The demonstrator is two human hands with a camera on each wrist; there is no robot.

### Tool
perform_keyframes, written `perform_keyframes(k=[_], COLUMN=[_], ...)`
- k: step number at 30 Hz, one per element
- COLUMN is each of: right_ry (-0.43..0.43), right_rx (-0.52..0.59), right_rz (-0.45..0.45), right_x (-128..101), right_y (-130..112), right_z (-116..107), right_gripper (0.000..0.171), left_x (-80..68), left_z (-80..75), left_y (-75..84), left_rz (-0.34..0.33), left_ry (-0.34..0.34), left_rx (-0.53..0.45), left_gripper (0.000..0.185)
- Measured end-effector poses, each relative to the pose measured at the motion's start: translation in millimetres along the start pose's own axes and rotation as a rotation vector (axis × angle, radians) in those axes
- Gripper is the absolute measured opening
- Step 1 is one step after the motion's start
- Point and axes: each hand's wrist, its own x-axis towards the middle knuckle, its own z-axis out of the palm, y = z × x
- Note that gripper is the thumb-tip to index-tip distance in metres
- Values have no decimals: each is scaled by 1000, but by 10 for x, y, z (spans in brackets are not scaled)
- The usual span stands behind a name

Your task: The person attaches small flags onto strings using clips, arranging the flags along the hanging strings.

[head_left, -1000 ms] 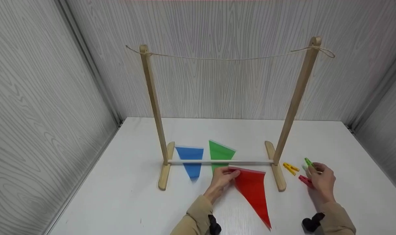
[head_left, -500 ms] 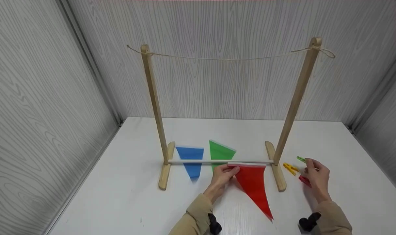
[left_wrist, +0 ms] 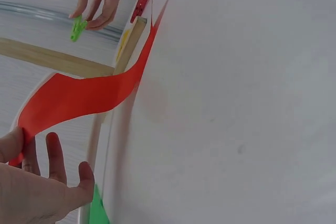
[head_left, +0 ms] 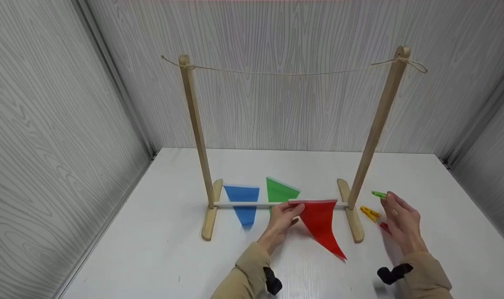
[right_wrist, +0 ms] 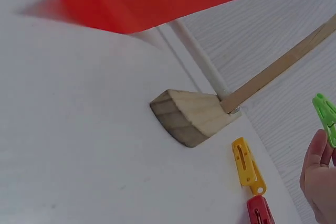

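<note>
My left hand [head_left: 281, 221] pinches a red triangular flag [head_left: 319, 220] by the left end of its white-edged top; the flag hangs with its tip down and to the right, as the left wrist view [left_wrist: 84, 95] also shows. My right hand [head_left: 402, 222] holds a green clothespin [head_left: 379, 194] between thumb and fingertips, raised above the table. Below that hand lie a yellow clothespin [head_left: 370, 214] and a red clothespin [right_wrist: 259, 211], the latter partly hidden by the hand in the head view. A blue flag [head_left: 242, 203] and a green flag [head_left: 281, 191] lie under the stand's crossbar.
A wooden stand has a left post [head_left: 197, 137], a right post [head_left: 376, 128] and a white crossbar [head_left: 243, 204]. Between the post tops a thin string [head_left: 285, 74] sags slightly. Grey wood-patterned walls [head_left: 293, 112] surround the white table [head_left: 152, 249].
My left hand has lifted the red flag a little, so its tip is higher. The right hand has raised the green clothespin from beside the other clothespins and carried it slightly left.
</note>
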Motion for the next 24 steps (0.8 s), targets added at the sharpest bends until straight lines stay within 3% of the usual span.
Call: perform_keyframes(k=[5,9,15,24], right_ry=[-140,-201,-259,-362], right_rx=[170,181,164,277], right_rz=[49,58,-8,-17], right_x=[-10,-12,-20,-63], right_y=[19,26,37,-9], right_z=[-7,26,137,397], right_gripper=[15,16,18,22], left_x=[-4,5,14,1], left_z=[10,19,50,123], left_y=[98,177,304,513], left_rz=[5,15,70,101], left_ry=[-11,-19,-36,-22], left_rx=[-50,-67,-63,-49], left_gripper=[32,31,31,32])
